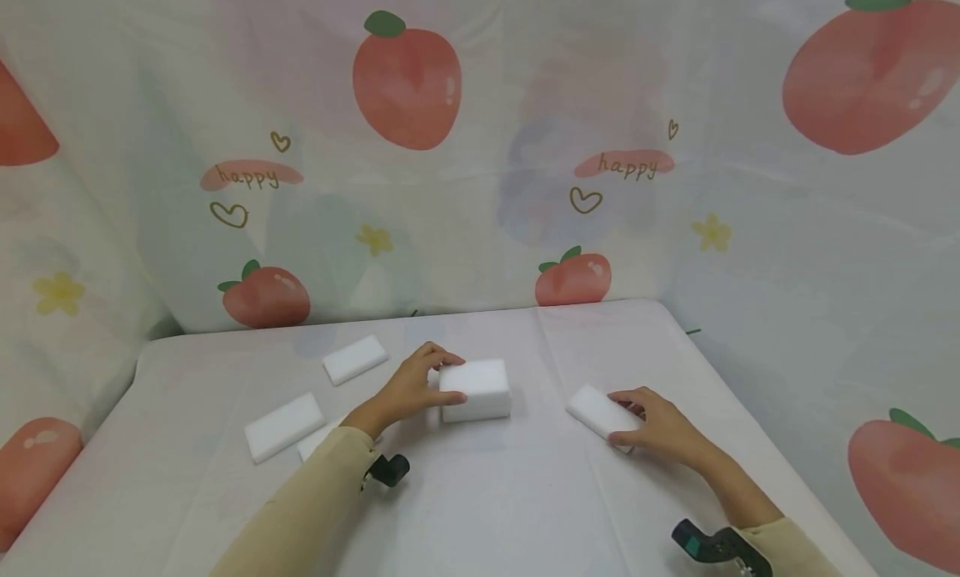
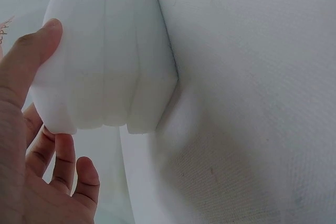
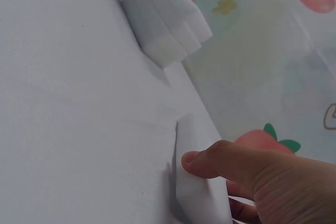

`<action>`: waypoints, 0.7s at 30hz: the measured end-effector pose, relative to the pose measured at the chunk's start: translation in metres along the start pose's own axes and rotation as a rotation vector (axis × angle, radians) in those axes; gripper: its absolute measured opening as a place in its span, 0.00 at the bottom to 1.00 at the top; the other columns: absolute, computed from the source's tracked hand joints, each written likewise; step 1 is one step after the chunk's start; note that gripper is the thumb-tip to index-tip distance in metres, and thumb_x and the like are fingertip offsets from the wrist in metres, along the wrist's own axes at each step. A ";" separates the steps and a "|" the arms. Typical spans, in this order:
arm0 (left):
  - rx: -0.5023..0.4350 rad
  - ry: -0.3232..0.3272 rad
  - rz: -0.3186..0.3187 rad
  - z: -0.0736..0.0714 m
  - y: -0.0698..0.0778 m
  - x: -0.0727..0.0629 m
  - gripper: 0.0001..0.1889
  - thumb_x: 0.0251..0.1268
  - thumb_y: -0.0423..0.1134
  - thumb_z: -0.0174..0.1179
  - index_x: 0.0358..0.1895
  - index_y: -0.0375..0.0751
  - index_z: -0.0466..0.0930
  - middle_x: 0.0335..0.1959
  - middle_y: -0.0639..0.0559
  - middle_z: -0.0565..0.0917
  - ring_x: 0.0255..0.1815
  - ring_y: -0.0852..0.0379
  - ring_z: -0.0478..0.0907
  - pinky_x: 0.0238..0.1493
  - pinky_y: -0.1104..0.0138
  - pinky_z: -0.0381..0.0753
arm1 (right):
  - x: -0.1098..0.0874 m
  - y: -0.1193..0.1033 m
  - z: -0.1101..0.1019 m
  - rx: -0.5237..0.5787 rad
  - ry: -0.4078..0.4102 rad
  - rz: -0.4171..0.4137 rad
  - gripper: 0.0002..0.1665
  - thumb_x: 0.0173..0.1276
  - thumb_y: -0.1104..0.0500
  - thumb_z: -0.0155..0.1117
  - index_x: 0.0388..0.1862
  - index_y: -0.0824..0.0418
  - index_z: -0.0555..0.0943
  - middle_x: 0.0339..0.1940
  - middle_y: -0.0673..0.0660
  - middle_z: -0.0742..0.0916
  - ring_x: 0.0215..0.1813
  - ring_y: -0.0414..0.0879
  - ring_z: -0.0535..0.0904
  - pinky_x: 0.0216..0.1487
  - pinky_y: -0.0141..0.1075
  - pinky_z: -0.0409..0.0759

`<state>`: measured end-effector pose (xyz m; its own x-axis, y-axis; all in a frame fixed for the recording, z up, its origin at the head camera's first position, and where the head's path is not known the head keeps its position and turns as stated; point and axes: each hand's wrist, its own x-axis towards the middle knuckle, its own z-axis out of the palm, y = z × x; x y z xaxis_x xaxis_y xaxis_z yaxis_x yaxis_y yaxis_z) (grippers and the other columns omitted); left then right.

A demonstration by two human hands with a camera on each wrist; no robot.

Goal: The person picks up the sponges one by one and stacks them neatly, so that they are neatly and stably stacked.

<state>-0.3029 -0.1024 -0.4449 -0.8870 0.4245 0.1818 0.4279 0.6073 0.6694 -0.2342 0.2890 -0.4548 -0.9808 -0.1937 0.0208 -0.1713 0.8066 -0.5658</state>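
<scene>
Near the middle of the table stands a stack of several white sponge blocks, seen edge-on in the left wrist view. My left hand holds the stack's top block at its left end, thumb on the near side and fingers on the far side. The lowest block sits slightly out of line with those above. To the right, my right hand pinches a single white sponge block between thumb and fingers. That block is at the table surface; whether it is slightly lifted I cannot tell.
On the left of the table lie two loose white sponge blocks, one farther back and one nearer. Another block is partly hidden under my left forearm. A fruit-print curtain hangs behind the white-covered table.
</scene>
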 end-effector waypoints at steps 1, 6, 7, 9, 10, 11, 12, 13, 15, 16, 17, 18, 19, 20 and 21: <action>0.001 0.000 0.000 0.000 0.000 0.000 0.29 0.49 0.48 0.77 0.57 0.48 0.81 0.49 0.55 0.75 0.51 0.55 0.71 0.50 0.60 0.72 | 0.000 0.000 0.000 0.000 -0.003 -0.003 0.41 0.52 0.51 0.79 0.62 0.67 0.76 0.52 0.64 0.80 0.50 0.57 0.77 0.45 0.48 0.80; 0.005 -0.001 0.000 0.000 0.001 0.000 0.29 0.49 0.49 0.76 0.57 0.48 0.81 0.49 0.55 0.75 0.51 0.55 0.71 0.47 0.61 0.72 | 0.001 -0.004 -0.003 0.001 -0.012 -0.021 0.40 0.53 0.51 0.78 0.62 0.67 0.76 0.51 0.64 0.81 0.50 0.56 0.77 0.44 0.46 0.80; 0.004 -0.004 -0.004 0.000 0.002 -0.001 0.29 0.49 0.49 0.76 0.57 0.48 0.81 0.49 0.55 0.75 0.51 0.55 0.71 0.47 0.62 0.73 | 0.001 -0.005 -0.004 0.000 -0.013 -0.024 0.40 0.53 0.52 0.78 0.62 0.67 0.76 0.51 0.64 0.81 0.49 0.56 0.77 0.43 0.46 0.80; 0.001 -0.007 -0.008 0.000 0.002 -0.001 0.29 0.49 0.49 0.76 0.57 0.48 0.81 0.49 0.55 0.75 0.51 0.56 0.71 0.47 0.62 0.74 | 0.002 -0.007 -0.005 -0.003 -0.015 -0.027 0.40 0.53 0.52 0.78 0.62 0.67 0.76 0.51 0.64 0.80 0.49 0.56 0.76 0.43 0.46 0.80; -0.001 -0.008 -0.008 0.000 0.002 -0.001 0.29 0.49 0.49 0.76 0.57 0.48 0.81 0.49 0.55 0.75 0.51 0.56 0.71 0.47 0.62 0.74 | 0.002 -0.008 -0.006 -0.003 -0.016 -0.029 0.40 0.53 0.51 0.78 0.62 0.66 0.76 0.51 0.64 0.80 0.49 0.56 0.76 0.42 0.46 0.80; -0.004 -0.009 -0.010 -0.001 0.002 -0.001 0.29 0.49 0.48 0.76 0.57 0.48 0.81 0.49 0.55 0.75 0.51 0.56 0.71 0.47 0.62 0.74 | 0.003 -0.009 -0.007 -0.001 -0.015 -0.032 0.40 0.53 0.52 0.79 0.62 0.66 0.76 0.51 0.64 0.80 0.50 0.57 0.76 0.42 0.46 0.80; -0.007 -0.010 -0.012 -0.001 0.003 -0.001 0.29 0.49 0.48 0.77 0.57 0.48 0.81 0.49 0.55 0.75 0.51 0.56 0.71 0.48 0.61 0.74 | 0.003 -0.010 -0.008 0.000 -0.016 -0.037 0.40 0.53 0.52 0.79 0.62 0.67 0.76 0.51 0.64 0.80 0.50 0.57 0.76 0.42 0.46 0.80; -0.008 -0.010 -0.011 -0.001 0.003 -0.001 0.29 0.49 0.48 0.77 0.57 0.48 0.81 0.49 0.55 0.75 0.51 0.56 0.71 0.48 0.61 0.75 | 0.003 -0.011 -0.008 0.002 -0.015 -0.038 0.40 0.53 0.52 0.79 0.62 0.67 0.76 0.52 0.64 0.80 0.50 0.57 0.76 0.41 0.45 0.80; -0.007 -0.008 -0.009 -0.001 0.003 -0.001 0.29 0.49 0.48 0.77 0.57 0.48 0.81 0.49 0.55 0.75 0.51 0.56 0.71 0.47 0.62 0.75 | 0.005 -0.012 -0.010 0.001 -0.012 -0.045 0.40 0.53 0.52 0.79 0.62 0.66 0.76 0.52 0.65 0.80 0.50 0.57 0.76 0.40 0.44 0.79; -0.006 -0.006 -0.008 -0.001 0.003 -0.001 0.29 0.49 0.48 0.77 0.57 0.48 0.81 0.49 0.55 0.75 0.51 0.56 0.71 0.47 0.62 0.74 | 0.005 -0.013 -0.010 0.001 -0.010 -0.047 0.40 0.53 0.52 0.79 0.62 0.66 0.76 0.52 0.65 0.80 0.50 0.57 0.76 0.39 0.43 0.79; -0.006 -0.005 -0.009 -0.001 0.003 -0.001 0.28 0.49 0.48 0.77 0.57 0.48 0.81 0.49 0.55 0.75 0.51 0.56 0.71 0.47 0.62 0.74 | 0.006 -0.013 -0.011 0.000 -0.009 -0.050 0.40 0.53 0.52 0.79 0.63 0.66 0.76 0.52 0.65 0.80 0.50 0.57 0.75 0.39 0.42 0.79; -0.006 -0.004 -0.010 -0.001 0.003 -0.001 0.28 0.49 0.48 0.77 0.57 0.48 0.81 0.49 0.55 0.75 0.50 0.56 0.71 0.46 0.62 0.74 | 0.007 -0.014 -0.011 -0.003 -0.010 -0.052 0.40 0.53 0.52 0.78 0.63 0.66 0.76 0.51 0.65 0.80 0.50 0.57 0.75 0.38 0.41 0.78; -0.006 -0.004 -0.011 -0.001 0.003 -0.001 0.28 0.49 0.48 0.77 0.57 0.48 0.81 0.48 0.55 0.75 0.50 0.56 0.71 0.46 0.62 0.74 | 0.007 -0.014 -0.012 -0.001 -0.010 -0.053 0.40 0.54 0.53 0.78 0.63 0.66 0.76 0.51 0.64 0.80 0.50 0.56 0.75 0.38 0.41 0.78; -0.007 -0.004 -0.014 -0.001 0.004 -0.001 0.28 0.49 0.48 0.77 0.57 0.48 0.81 0.48 0.55 0.75 0.50 0.56 0.71 0.46 0.63 0.74 | 0.008 -0.014 -0.013 0.001 -0.011 -0.052 0.40 0.54 0.53 0.78 0.63 0.65 0.76 0.51 0.64 0.80 0.50 0.56 0.75 0.38 0.40 0.78; -0.008 -0.005 -0.016 -0.002 0.004 -0.001 0.29 0.49 0.48 0.77 0.57 0.48 0.81 0.48 0.55 0.75 0.50 0.56 0.71 0.46 0.63 0.74 | 0.008 -0.015 -0.013 0.002 -0.012 -0.047 0.40 0.54 0.53 0.78 0.64 0.65 0.75 0.51 0.64 0.80 0.50 0.56 0.75 0.38 0.40 0.78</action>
<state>-0.3005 -0.1015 -0.4412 -0.8930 0.4181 0.1669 0.4119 0.6090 0.6778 -0.2412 0.2827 -0.4354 -0.9705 -0.2380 0.0372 -0.2167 0.7952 -0.5664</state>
